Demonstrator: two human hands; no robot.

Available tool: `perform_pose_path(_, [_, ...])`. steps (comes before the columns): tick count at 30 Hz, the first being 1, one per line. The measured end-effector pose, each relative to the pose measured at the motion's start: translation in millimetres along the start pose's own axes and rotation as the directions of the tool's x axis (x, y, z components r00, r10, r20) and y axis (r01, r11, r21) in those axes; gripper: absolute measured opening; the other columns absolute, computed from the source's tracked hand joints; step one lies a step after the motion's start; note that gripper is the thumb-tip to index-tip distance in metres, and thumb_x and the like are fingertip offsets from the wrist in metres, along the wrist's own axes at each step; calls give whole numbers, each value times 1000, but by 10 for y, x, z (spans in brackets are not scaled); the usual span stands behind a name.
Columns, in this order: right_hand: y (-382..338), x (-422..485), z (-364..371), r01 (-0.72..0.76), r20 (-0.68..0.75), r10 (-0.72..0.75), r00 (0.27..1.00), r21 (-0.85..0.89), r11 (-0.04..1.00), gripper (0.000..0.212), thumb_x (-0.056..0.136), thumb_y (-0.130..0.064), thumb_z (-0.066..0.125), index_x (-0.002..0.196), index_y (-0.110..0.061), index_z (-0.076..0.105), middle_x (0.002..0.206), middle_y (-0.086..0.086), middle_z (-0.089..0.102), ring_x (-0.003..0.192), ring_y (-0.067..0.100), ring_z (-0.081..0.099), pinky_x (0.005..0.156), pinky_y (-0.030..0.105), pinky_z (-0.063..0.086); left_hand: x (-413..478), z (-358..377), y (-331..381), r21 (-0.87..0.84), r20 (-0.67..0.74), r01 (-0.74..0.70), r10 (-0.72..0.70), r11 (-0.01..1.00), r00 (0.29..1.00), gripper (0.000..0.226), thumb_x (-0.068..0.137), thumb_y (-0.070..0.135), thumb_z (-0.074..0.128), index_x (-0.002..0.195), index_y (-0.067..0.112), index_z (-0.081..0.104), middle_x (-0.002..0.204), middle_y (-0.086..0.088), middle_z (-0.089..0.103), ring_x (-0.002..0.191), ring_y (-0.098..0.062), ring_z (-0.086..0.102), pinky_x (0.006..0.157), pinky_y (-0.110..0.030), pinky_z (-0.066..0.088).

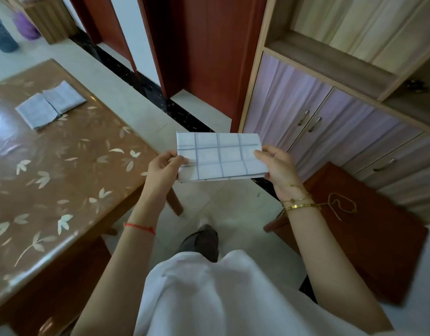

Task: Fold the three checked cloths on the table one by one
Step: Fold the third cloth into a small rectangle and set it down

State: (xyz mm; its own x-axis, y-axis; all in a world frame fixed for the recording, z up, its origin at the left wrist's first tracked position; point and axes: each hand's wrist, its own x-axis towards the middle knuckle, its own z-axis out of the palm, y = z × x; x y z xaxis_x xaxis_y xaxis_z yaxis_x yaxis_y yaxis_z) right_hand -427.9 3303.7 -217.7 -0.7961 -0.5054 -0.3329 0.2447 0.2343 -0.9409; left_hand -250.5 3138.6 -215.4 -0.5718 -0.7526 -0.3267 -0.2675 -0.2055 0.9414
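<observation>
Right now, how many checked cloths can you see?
3. One folded cloth is held in the air between the left hand and right hand. Two folded cloths lie side by side on the table: one nearer, one beyond.

a home: leaf-patterned dining table [71, 170], wooden doors [209, 57], lilac cupboard [306, 110].
</observation>
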Motion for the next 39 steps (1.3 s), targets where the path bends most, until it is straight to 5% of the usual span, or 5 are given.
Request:
perform_pose_path(4, [-80, 523, 69, 10, 4, -10, 1000, -13, 1000, 12, 92, -12, 60, 91, -19, 69, 88, -1, 69, 81, 15, 64, 67, 29, 51, 425, 75, 149, 11, 39, 13, -13, 1000, 999, 25, 81, 22, 64, 103, 21, 74, 97, -3, 75, 93, -25, 70, 85, -38, 56])
perform_pose_path(8, [-314, 1110, 315, -4, 31, 3, 1000, 21, 1000, 15, 92, -13, 60, 84, -21, 69, 83, -3, 68, 78, 13, 64, 68, 28, 52, 980, 100, 347, -49, -9, 19, -19, 999, 1000, 20, 92, 10, 57, 105, 15, 72, 64, 12, 67, 52, -4, 59, 50, -17, 45])
perform_pose_path(24, [-1329, 3308, 1712, 110, 254, -78, 964, -115, 987, 38, 86, -27, 67, 90, 10, 61, 78, 10, 57, 74, 20, 51, 65, 32, 39, 3053, -449, 1140, -150, -248, 39, -76, 988, 966, 18, 92, 7, 58, 100, 14, 72, 86, -2, 74, 82, -22, 69, 85, -47, 56])
perform_pose_path(32, [-1469, 4110, 2390, 35, 444, 61, 894, -204, 978, 15, 87, -26, 68, 81, -12, 67, 80, 1, 63, 76, 14, 56, 60, 18, 44, 3685, -723, 1050, -251, -434, 78, -184, 965, 882, 17, 90, 10, 61, 98, 18, 74, 92, -4, 75, 90, -27, 71, 89, -54, 54])
perform_pose_path(39, [-1812, 5028, 3143, 121, 621, 64, 781, -251, 960, 70, 64, -51, 72, 99, 7, 57, 80, 11, 51, 80, 18, 49, 74, 34, 38, 4345, -842, 1202, -345, -614, -19, -211, 939, 760, 23, 91, 11, 61, 81, 27, 74, 81, 3, 72, 83, -19, 66, 77, -42, 52])
